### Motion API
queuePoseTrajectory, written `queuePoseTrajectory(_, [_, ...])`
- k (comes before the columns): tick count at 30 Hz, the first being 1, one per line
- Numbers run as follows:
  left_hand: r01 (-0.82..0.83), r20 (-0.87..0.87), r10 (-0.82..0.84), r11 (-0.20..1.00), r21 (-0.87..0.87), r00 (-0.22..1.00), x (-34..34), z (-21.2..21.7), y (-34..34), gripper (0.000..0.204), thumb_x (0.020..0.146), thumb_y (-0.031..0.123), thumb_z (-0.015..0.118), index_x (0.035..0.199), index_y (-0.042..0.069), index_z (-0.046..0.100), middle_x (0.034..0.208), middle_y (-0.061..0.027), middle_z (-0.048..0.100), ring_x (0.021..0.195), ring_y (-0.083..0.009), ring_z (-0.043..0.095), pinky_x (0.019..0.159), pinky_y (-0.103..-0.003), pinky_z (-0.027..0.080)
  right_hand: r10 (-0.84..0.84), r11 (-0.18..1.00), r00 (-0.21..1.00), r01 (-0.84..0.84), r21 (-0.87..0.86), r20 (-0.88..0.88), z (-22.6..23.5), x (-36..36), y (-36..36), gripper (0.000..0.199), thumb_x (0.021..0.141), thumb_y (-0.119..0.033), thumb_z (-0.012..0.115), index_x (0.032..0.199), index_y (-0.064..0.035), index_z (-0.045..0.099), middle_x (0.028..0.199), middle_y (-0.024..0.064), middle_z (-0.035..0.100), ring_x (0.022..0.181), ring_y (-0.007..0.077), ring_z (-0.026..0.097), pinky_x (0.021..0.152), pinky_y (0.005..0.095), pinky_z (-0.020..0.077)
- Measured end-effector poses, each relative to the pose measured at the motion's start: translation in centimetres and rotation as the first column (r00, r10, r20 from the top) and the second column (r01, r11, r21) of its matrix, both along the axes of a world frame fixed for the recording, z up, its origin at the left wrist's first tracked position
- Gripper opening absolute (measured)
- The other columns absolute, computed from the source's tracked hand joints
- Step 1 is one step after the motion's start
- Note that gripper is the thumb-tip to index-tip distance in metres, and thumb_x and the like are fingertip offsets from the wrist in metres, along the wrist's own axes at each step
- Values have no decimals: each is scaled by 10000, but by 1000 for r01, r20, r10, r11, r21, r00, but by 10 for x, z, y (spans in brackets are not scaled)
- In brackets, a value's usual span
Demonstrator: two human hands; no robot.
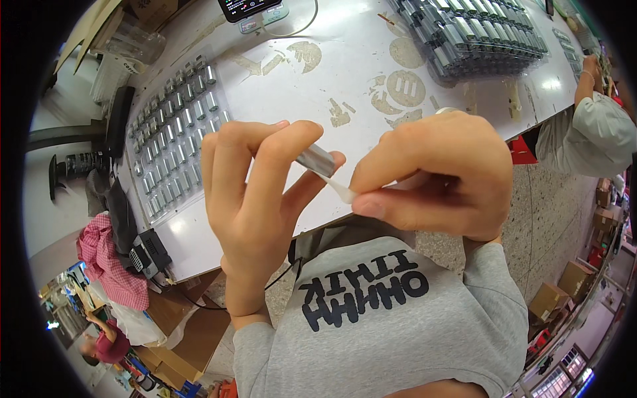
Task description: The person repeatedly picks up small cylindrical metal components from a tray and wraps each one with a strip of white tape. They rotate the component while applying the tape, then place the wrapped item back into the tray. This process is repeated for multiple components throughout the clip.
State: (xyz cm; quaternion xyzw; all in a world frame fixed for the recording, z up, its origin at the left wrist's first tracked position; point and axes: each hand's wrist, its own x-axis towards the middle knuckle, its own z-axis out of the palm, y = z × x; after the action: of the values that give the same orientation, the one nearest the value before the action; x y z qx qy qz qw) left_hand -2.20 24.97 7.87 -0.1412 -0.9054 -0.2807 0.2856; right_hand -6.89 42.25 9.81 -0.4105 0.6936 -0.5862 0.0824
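Note:
Between the fingertips and thumb of my left hand [249, 179] is a small shiny silver cylinder [317, 161], held tilted above the table's near edge. My right hand [451, 172] pinches a thin white strip [341, 192] between thumb and forefinger. That strip stretches to the lower end of the cylinder and seems to touch it; whether it is stuck on, I cannot tell. Left of my left hand lies a clear plastic tray [215, 73] with rows of similar silver cylinders [174, 126]. My fingers hide its right-hand edge.
Stacked clear trays of silver cylinders [474, 33] stand at the back right of the white table [292, 93]. A lit phone [249, 8] with a cable is at the back. A black device [150, 253] sits at the left corner. A person in a pale shirt [597, 132] is at right.

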Motion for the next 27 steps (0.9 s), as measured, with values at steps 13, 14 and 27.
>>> queuePoseTrajectory(13, [59, 32, -72, 952, 299, 997, 1, -7, 7, 494, 530, 0, 742, 1001, 79, 618, 856, -35, 550, 750, -140, 538, 612, -236, 451, -97, 995, 940, 89, 38, 327, 2, -6, 1, 98, 722, -52, 644, 712, -4, 559, 549, -26, 488, 455, 3, 354, 415, 173, 197])
queuePoseTrajectory(14, [53, 27, -64, 948, 313, 998, 1, -8, 7, 490, 528, 0, 744, 996, 76, 618, 857, -36, 553, 752, -140, 538, 614, -235, 451, -87, 996, 940, 80, 35, 331, 1, -6, 1, 100, 728, -59, 643, 714, -5, 560, 548, -28, 488, 455, 2, 352, 415, 173, 196])
queuePoseTrajectory(27, [-7, 11, 2, 908, 420, 1000, 6, -6, 12, 469, 524, -19, 751, 962, 58, 602, 897, -59, 548, 810, -149, 542, 674, -235, 476, -153, 986, 934, 165, -9, 323, 5, -1, -2, 94, 731, -63, 637, 700, -9, 567, 512, -46, 466, 434, -6, 334, 406, 170, 176])
